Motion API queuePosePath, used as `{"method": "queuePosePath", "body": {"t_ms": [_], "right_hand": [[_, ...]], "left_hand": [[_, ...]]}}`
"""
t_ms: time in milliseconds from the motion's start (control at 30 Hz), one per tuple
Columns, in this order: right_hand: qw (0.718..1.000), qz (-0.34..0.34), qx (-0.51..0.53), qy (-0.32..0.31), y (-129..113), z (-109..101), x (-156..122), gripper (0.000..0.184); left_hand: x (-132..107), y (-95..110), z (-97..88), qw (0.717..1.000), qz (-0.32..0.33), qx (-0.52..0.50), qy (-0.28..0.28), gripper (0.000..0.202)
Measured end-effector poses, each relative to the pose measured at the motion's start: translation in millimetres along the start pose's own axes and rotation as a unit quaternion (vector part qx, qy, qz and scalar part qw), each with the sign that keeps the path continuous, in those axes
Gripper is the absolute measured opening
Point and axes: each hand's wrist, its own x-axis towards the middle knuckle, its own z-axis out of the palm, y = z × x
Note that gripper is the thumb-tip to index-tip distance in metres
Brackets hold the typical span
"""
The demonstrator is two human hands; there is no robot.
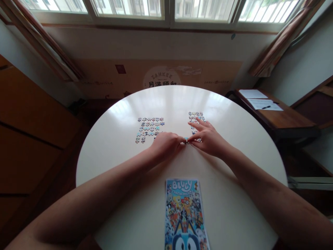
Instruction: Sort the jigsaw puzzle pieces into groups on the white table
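My left hand (pixel 166 143) and my right hand (pixel 206 136) meet at the middle of a round white table (pixel 234 194). Both pinch small jigsaw pieces (pixel 186 140) between thumb and fingertips where the hands touch. The right hand's other fingers are spread over a loose group of pieces (pixel 196 119). A larger spread of loose pieces (pixel 149 129) lies just beyond my left hand. A colourful cartoon picture card (pixel 185 215) lies near the table's front edge, between my forearms.
A wooden side table (pixel 286 119) with white papers (pixel 258 99) and a pen stands at the right. Dark wooden furniture (pixel 31 132) fills the left. A cardboard panel (pixel 161 78) leans under the windows behind the table.
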Motion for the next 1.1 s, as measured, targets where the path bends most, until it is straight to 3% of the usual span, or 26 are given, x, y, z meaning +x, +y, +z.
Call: {"method": "queuePosePath", "body": {"t_ms": [300,600,867,1000,1100], "right_hand": [[1.000,-0.014,-0.017,0.010,0,3,0,0.014],[0.999,-0.022,-0.029,0.024,-2,8,0,0.016],[0.999,-0.026,-0.028,0.031,-3,8,0,0.016],[0.999,-0.019,-0.018,0.027,-3,9,-1,0.016],[0.999,-0.019,-0.009,0.024,-2,11,-1,0.016]], "left_hand": [[-2,-1,-5.9,1.000,0.001,0.028,-0.007,0.032],[-10,17,-11.3,0.993,-0.008,0.102,-0.060,0.028],[-19,25,-15.3,0.992,0.000,0.105,-0.076,0.038],[-13,4,-28.2,0.992,-0.044,0.110,-0.043,0.027],[-8,-31,-46.6,0.981,-0.142,0.123,0.045,0.029]]}}
